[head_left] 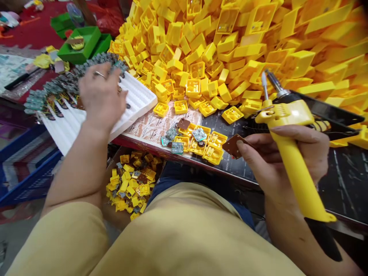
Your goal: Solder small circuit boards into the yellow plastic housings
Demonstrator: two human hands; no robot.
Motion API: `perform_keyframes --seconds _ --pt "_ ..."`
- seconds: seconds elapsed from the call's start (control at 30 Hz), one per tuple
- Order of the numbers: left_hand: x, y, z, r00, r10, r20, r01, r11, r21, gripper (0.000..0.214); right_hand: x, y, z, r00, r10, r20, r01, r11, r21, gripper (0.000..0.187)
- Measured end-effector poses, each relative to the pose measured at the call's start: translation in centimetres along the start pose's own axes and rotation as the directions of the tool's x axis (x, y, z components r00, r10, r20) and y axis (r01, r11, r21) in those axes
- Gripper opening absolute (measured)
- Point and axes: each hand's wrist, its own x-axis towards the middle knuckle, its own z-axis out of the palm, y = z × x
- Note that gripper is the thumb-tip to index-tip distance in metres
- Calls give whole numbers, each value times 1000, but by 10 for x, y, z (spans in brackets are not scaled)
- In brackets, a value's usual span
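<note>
Head view: your left hand (100,96) at 10 o'clock, fingers curled down onto grey parts (57,87) on white tray (138,100); pinching or only touching, cannot tell. Your right hand (267,165) at 3 o'clock wraps soldering iron (296,172), tip up toward 12, likely keeps heat off fingers. Thumb and forefinger pinch brown board (233,146) by edge, above surface (345,180). Yellow housings (230,42) heaped behind.

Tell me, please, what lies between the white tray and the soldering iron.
Between tray and soldering iron: yellow cases, grey pads, a brown board, in the head view.
</note>
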Motion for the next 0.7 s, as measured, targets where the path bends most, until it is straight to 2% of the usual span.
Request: perform_keyframes --seconds 0.03,0.07,0.1,0.13,0.17,0.23,0.3,0.4,0.47,0.53,0.6,0.7 --pt "-14 14 6 988 144 56 -142 989 -38 34 -2 1 -1 1000 9 5 -9 1000 -1 58" --pt "-28 29 13 952 275 132 -250 952 -177 30 -3 3 -3 1000 13 10 -13 1000 -6 59" --pt "-41 46 21 899 406 166 -328 874 -359 25 -4 3 -4 1000 -2 13 2 1000 -27 61" --pt "-53 63 30 832 497 246 -336 804 -491 21 -5 4 -6 999 -48 25 49 996 -68 65" --pt "-64 79 39 805 534 258 -335 769 -545 23 -5 4 -8 991 -124 53 130 984 -121 68" --pt "-79 106 55 797 566 208 -360 724 -588 28 -5 4 -14 943 -299 146 326 919 -224 72" --pt "-87 122 68 824 545 155 -354 708 -610 35 -8 4 -24 886 -387 255 451 846 -282 70" --pt "-92 135 79 850 496 176 -201 616 -762 40 -15 5 -43 853 -377 360 491 814 -311 66" --pt "-93 140 81 870 429 244 -18 522 -853 42 -20 6 -55 831 -364 421 495 830 -258 71" --pt "-90 144 80 868 352 350 176 441 -880 44 -24 6 -63 806 -370 462 500 843 -198 77" --pt "-85 148 78 813 323 485 362 373 -855 48 -27 6 -67 796 -386 467 513 839 -181 77" --pt "-78 153 77 651 355 671 626 249 -739 54 -31 6 -68 814 -366 452 491 848 -198 68"
